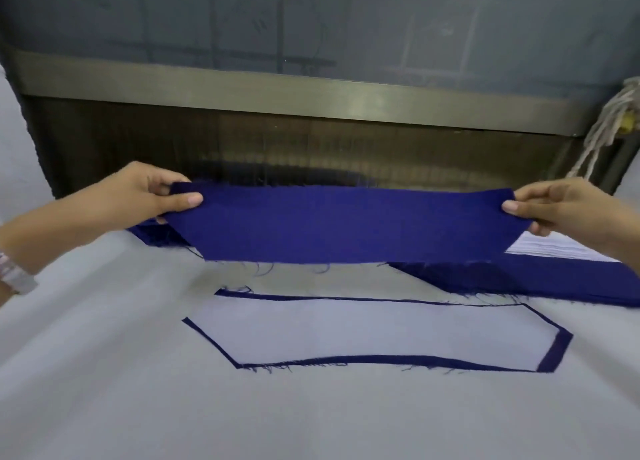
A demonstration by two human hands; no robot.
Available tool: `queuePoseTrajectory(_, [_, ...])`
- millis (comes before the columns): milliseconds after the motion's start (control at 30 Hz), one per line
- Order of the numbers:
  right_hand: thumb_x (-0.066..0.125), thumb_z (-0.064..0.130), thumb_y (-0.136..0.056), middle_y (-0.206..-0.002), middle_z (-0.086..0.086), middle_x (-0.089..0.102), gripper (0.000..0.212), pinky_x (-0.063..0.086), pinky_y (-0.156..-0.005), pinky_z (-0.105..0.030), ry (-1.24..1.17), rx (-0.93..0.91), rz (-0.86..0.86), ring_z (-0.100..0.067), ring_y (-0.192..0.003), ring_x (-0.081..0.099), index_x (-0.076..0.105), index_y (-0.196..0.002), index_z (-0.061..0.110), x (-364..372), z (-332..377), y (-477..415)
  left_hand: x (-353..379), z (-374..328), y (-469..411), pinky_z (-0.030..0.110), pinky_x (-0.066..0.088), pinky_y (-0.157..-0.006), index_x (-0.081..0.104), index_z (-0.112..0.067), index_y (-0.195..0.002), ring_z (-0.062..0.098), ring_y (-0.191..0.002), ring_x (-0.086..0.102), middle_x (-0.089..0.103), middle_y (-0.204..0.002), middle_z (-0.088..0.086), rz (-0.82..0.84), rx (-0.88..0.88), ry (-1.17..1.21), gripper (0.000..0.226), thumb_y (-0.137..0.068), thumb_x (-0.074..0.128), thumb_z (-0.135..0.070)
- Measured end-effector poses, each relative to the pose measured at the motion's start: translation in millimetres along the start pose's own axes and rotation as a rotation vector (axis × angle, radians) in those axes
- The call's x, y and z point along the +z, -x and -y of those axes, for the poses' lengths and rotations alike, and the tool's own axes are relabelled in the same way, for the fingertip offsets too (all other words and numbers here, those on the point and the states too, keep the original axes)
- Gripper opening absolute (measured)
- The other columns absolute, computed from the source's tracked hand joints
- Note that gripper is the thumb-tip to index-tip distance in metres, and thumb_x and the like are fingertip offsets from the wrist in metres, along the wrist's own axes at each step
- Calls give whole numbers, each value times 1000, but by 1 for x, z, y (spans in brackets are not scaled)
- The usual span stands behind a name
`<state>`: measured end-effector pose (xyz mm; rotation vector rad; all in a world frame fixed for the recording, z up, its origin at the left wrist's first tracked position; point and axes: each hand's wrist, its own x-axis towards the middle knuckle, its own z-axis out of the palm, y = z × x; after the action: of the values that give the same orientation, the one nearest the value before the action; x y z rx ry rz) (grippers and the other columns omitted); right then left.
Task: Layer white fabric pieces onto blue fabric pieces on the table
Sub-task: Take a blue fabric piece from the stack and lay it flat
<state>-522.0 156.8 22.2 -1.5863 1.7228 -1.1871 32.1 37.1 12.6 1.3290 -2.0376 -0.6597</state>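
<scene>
White cloth [374,331] lies on a blue piece [381,359] on the bench [104,407], only a blue border showing. Beyond, the left hand [138,193] and the right hand [561,206] pinch the ends of a second blue piece [346,224], held above the bench.

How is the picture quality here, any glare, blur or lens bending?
Head view: the light is soft and even, with no hard shadows on the table; a dull sheen lies along the metal rail, which the wide lens bows slightly; the blue piece between the left hand and right hand is fairly sharp, while the wall behind is soft.
</scene>
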Motion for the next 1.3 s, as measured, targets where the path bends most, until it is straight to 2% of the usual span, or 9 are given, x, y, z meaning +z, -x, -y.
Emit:
queuePoseTrajectory(133, [87, 36, -62, -78, -19, 70, 38, 50, -48, -18, 37, 185, 143, -13, -50, 57, 78, -89, 10, -31, -39, 20, 28, 7, 12, 17, 46, -49, 78, -26, -79, 7, -49, 62, 74, -67, -2, 133, -205, 68, 37, -55, 74, -54])
queuePoseTrajectory(267, [97, 43, -56, -70, -24, 63, 64, 48, -49, -21, 101, 280, 313, -18, -53, 56, 73, -92, -3, -39, -75, 34, 45, 11, 26, 13, 32, -39, 81, -26, -87, 7, -41, 38, 72, -75, 14, 266, -273, 140, 46, -53, 74, -56])
queuePoseTrajectory(500, [92, 44, -66, -67, -17, 64, 48, 49, -53, -24, 139, 310, 445, -17, -57, 58, 72, -80, 3, -35, -102, 38, 57, 17, 37, 14, 35, -43, 81, -27, -93, 7, -49, 47, 69, -87, 27, 377, -340, 80, 45, -60, 72, -56])
queuePoseTrajectory(667, [94, 45, -62, -74, -25, 65, 54, 49, -50, -25, 168, 304, 424, -21, -58, 60, 74, -87, 2, -36, -113, 33, 56, 22, 44, 13, 38, -48, 80, -28, -97, 9, -53, 48, 68, -69, 6, 480, -368, 15, 54, -60, 71, -67])
queuePoseTrajectory(733, [94, 45, -62, -84, -29, 67, 58, 50, -51, -26, 188, 315, 419, -22, -60, 61, 74, -95, 1, -36, -118, 30, 55, 24, 45, 13, 40, -50, 80, -26, -92, 9, -53, 49, 68, -68, 5, 481, -375, -1, 61, -58, 74, -76])
queuePoseTrajectory(867, [96, 47, -56, -84, -26, 70, 60, 49, -47, -26, 215, 343, 356, -21, -55, 60, 76, -94, 5, -36, -123, 28, 55, 29, 47, 13, 41, -48, 74, -13, -77, 10, -50, 51, 66, -61, 5, 464, -363, -40, 84, -36, 77, -87])
queuePoseTrajectory(933, [95, 51, -56, -84, -23, 71, 61, 48, -46, -26, 235, 338, 324, -19, -52, 58, 76, -96, 9, -37, -126, 27, 56, 29, 47, 13, 41, -47, 68, -13, -66, 11, -49, 52, 64, -57, 6, 460, -366, -51, 82, -31, 77, -87])
queuePoseTrajectory(1067, [94, 56, -55, -84, -24, 71, 61, 46, -46, -24, 253, 340, 300, -18, -50, 55, 76, -95, 12, -37, -127, 29, 57, 30, 46, 12, 40, -46, 62, 0, -76, 13, -46, 50, 63, -55, 7, 431, -348, -88, 101, -29, 76, -89])
queuePoseTrajectory(1300, [95, 59, -48, -82, -25, 70, 65, 44, -44, -20, 249, 360, 347, -16, -49, 51, 75, -88, 11, -25, -106, 41, 61, 30, 48, 11, 42, -46, 57, -20, -54, 10, -44, 52, 66, -54, 6, 404, -346, -157, 79, -30, 69, -94])
